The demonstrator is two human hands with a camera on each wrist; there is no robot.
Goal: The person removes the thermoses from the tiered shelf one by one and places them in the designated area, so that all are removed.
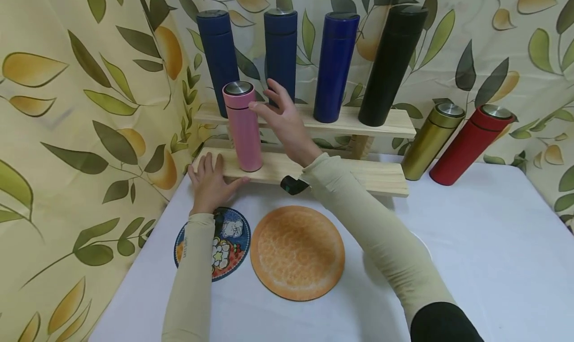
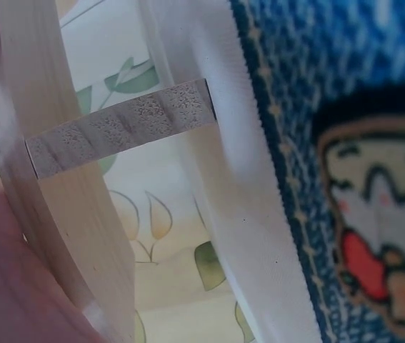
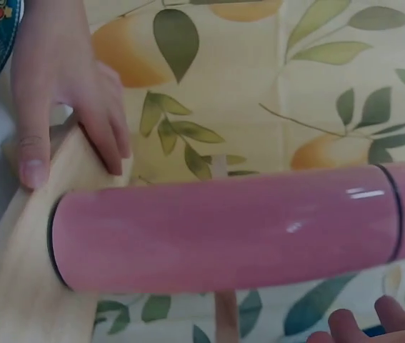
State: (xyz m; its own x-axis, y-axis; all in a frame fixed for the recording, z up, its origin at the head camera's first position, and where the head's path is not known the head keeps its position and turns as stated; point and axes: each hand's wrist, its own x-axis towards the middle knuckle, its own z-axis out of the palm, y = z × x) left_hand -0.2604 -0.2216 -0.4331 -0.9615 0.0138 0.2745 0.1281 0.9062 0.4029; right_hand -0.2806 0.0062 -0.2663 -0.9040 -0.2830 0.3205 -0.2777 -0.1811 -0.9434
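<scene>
A pink thermos bottle [image 1: 243,132] with a steel-topped lid stands upright on the lower board [image 1: 314,170] of a two-tier wooden rack. My right hand [image 1: 287,120] is just right of its upper part, fingers spread, thumb tip overlapping the bottle's neck in the head view. In the right wrist view, fingertips [image 3: 381,321] show apart from the pink bottle [image 3: 223,239]. At the left end of that board, my left hand [image 1: 211,185] rests with spread fingers on top and the thumb along the front edge.
On the upper board [image 1: 305,117] stand several dark bottles, including a black bottle [image 1: 392,65]. A gold bottle [image 1: 432,140] and a red bottle [image 1: 471,145] lean beside the rack. A round orange mat [image 1: 297,252] and a patterned blue mat [image 1: 239,232] lie on the white-covered table.
</scene>
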